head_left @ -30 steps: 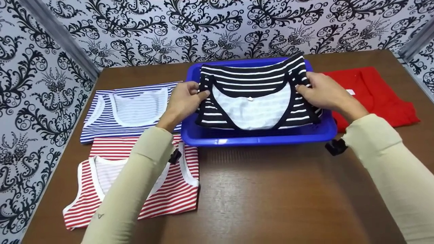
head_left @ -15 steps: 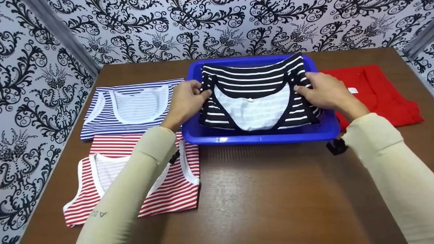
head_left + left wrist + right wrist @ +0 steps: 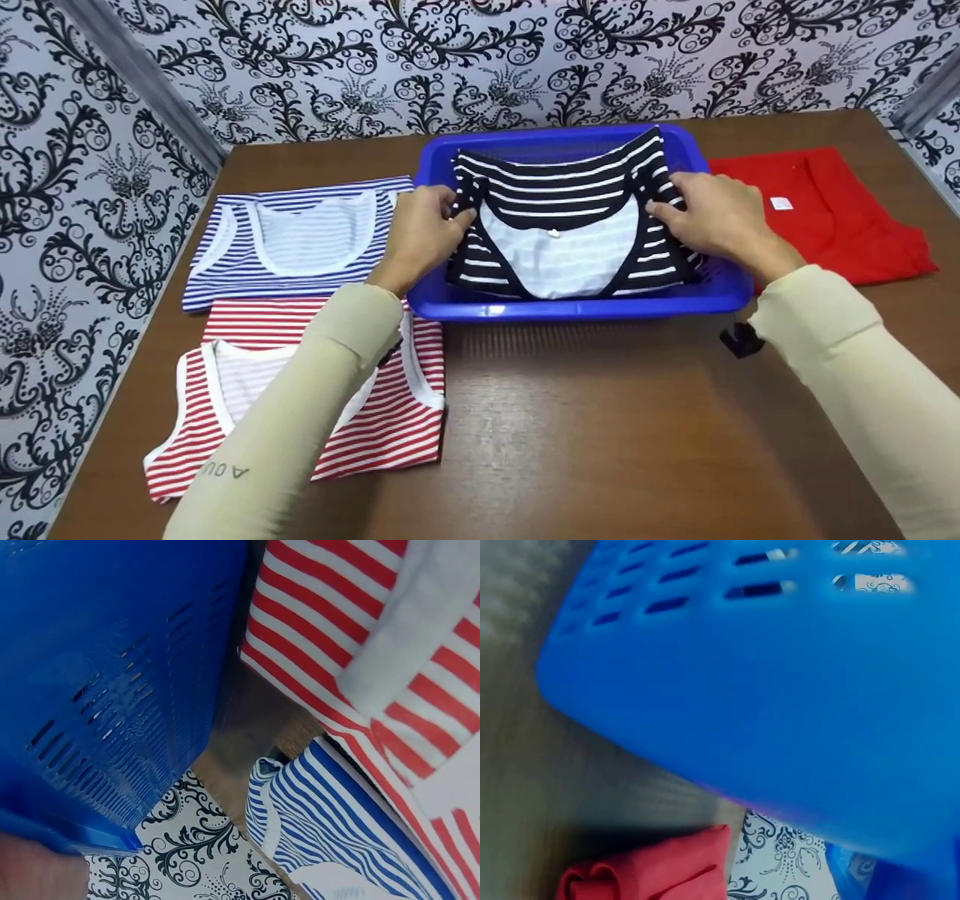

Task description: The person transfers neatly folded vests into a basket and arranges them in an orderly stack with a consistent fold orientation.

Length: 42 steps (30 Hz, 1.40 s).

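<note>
A folded black-and-white striped tank top with a pale inner panel and a small white tag lies across the blue plastic basket. My left hand pinches its left shoulder, thumb on top. On the other side, my right hand pinches the right shoulder the same way. The back part of the top stands up toward the far rim. Part of the left hand shows at the corner of the left wrist view, beside the slotted basket wall. The right wrist view is mostly filled by the basket's side.
Left of the basket lie a folded blue-striped tank top and, nearer me, a red-striped one. A folded red garment with a white label lies to the right. The brown table meets a patterned wall behind.
Both hands have lowered the black striped tank top slightly into the basket, keeping hold of its shoulders. The other garments stay where they were.
</note>
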Motion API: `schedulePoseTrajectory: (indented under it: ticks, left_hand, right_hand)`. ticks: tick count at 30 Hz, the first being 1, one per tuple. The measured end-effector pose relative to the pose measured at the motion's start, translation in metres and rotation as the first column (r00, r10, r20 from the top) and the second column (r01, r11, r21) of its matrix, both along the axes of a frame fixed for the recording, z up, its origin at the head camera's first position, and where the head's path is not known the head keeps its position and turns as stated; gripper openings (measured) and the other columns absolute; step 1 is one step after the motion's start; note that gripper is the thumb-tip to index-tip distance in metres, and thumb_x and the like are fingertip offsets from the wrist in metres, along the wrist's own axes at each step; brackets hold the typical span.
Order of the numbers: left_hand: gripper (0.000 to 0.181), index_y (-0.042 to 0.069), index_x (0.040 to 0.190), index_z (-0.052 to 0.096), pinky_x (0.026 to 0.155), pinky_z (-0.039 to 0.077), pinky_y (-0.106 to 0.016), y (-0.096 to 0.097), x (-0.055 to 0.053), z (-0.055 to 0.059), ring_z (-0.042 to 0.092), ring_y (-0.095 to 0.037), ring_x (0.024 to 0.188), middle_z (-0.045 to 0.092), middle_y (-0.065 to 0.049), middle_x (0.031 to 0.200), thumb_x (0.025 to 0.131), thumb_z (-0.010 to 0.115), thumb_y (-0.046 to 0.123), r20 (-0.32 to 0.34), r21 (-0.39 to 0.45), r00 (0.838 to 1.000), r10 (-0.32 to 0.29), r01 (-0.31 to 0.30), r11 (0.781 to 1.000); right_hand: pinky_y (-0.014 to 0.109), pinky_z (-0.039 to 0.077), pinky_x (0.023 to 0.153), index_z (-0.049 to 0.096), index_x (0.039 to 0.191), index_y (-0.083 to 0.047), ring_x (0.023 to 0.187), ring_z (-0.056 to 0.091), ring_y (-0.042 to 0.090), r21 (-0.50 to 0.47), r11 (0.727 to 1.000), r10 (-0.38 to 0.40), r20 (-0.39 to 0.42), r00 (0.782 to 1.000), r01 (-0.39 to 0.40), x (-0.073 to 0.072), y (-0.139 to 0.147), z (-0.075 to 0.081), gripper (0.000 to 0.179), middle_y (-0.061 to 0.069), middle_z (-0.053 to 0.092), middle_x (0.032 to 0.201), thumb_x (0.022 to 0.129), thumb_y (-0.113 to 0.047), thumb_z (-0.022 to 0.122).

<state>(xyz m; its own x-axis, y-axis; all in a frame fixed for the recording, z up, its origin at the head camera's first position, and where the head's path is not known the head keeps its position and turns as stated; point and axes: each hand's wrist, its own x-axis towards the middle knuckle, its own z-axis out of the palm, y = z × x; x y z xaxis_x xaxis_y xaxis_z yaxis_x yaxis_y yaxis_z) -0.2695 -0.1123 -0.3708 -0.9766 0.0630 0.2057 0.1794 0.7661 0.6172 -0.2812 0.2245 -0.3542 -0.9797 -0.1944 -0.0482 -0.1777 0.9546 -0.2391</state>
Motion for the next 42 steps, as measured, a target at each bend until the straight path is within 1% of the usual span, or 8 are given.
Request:
schedulePoseTrajectory:
  ticks: [3,6,10,15,17,24,35,42]
  left_hand:
    - [0.019,0.001,0.085,0.071,0.058,0.041,-0.032,0.001,0.000,-0.001,0.051,-0.017,0.061,0.059,-0.003,0.062,0.089,0.073,0.020,-0.040,-0.026,0.999,-0.010,0.009,1.000]
    - [0.019,0.001,0.080,0.069,0.057,0.041,-0.035,0.001,0.000,-0.002,0.049,-0.018,0.060,0.055,-0.001,0.059,0.088,0.073,0.018,-0.076,-0.050,0.997,-0.018,0.014,0.999]
    - [0.021,0.001,0.075,0.067,0.057,0.041,-0.037,0.002,0.000,-0.004,0.048,-0.021,0.059,0.052,-0.001,0.058,0.087,0.073,0.017,-0.096,-0.082,0.995,-0.031,0.023,0.996]
    - [0.022,0.000,0.079,0.068,0.063,0.047,-0.043,0.002,0.002,-0.005,0.055,-0.028,0.063,0.063,-0.010,0.066,0.088,0.073,0.019,-0.103,-0.127,0.994,-0.036,0.023,0.992]
    - [0.022,-0.001,0.083,0.069,0.067,0.050,-0.045,0.003,0.002,-0.005,0.060,-0.032,0.068,0.067,-0.014,0.073,0.089,0.073,0.020,-0.096,-0.152,0.994,-0.044,0.029,0.988]
    - [0.023,-0.001,0.091,0.069,0.075,0.054,-0.047,0.003,0.002,-0.006,0.067,-0.038,0.079,0.072,-0.018,0.085,0.090,0.071,0.021,-0.068,-0.197,0.994,-0.080,0.066,0.978]
    - [0.021,0.000,0.085,0.066,0.072,0.053,-0.051,0.005,0.001,-0.007,0.066,-0.039,0.077,0.070,-0.017,0.081,0.090,0.070,0.020,-0.075,-0.271,0.989,-0.129,0.105,0.957]
    - [0.022,0.000,0.087,0.067,0.072,0.053,-0.052,0.005,0.002,-0.005,0.067,-0.039,0.078,0.070,-0.017,0.081,0.091,0.070,0.021,-0.060,-0.304,0.990,-0.131,0.107,0.947]
  right_hand:
    - [0.065,0.043,0.079,0.058,0.126,0.000,0.101,0.057,0.053,-0.018,1.000,-0.013,-0.056,0.998,0.012,0.002,-0.001,-0.005,0.052,0.029,0.066,0.103,0.099,-0.043,0.054]
    - [0.062,0.043,0.073,0.061,0.112,0.000,0.091,0.060,0.051,-0.037,0.999,-0.021,-0.115,0.993,0.017,0.005,-0.002,-0.010,0.045,0.023,0.064,0.085,0.098,-0.043,0.056]
    - [0.057,0.043,0.069,0.062,0.102,-0.003,0.083,0.061,0.048,-0.059,0.998,-0.034,-0.163,0.986,0.024,0.007,-0.002,-0.014,0.039,0.017,0.059,0.072,0.097,-0.042,0.059]
    - [0.053,0.041,0.064,0.053,0.084,-0.008,0.073,0.058,0.042,-0.060,0.998,-0.029,-0.191,0.981,0.018,0.008,-0.003,-0.018,0.037,0.011,0.049,0.062,0.096,-0.042,0.061]
    - [0.052,0.041,0.063,0.052,0.082,-0.008,0.071,0.058,0.042,-0.052,0.999,-0.022,-0.200,0.979,0.012,0.009,-0.003,-0.019,0.037,0.010,0.048,0.061,0.096,-0.041,0.061]
    - [0.053,0.043,0.062,0.063,0.099,-0.002,0.067,0.059,0.041,-0.001,1.000,0.027,-0.211,0.977,-0.028,0.011,-0.003,-0.019,0.033,0.011,0.052,0.062,0.097,-0.034,0.059]
    - [0.043,0.036,0.049,0.056,0.078,-0.008,0.055,0.050,0.034,0.035,0.998,0.061,-0.272,0.960,-0.053,0.011,-0.002,-0.022,0.028,0.009,0.047,0.055,0.094,-0.029,0.062]
    - [0.045,0.038,0.050,0.064,0.086,-0.006,0.057,0.052,0.035,0.064,0.996,0.073,-0.259,0.963,-0.058,0.011,-0.003,-0.020,0.026,0.010,0.049,0.057,0.094,-0.030,0.063]
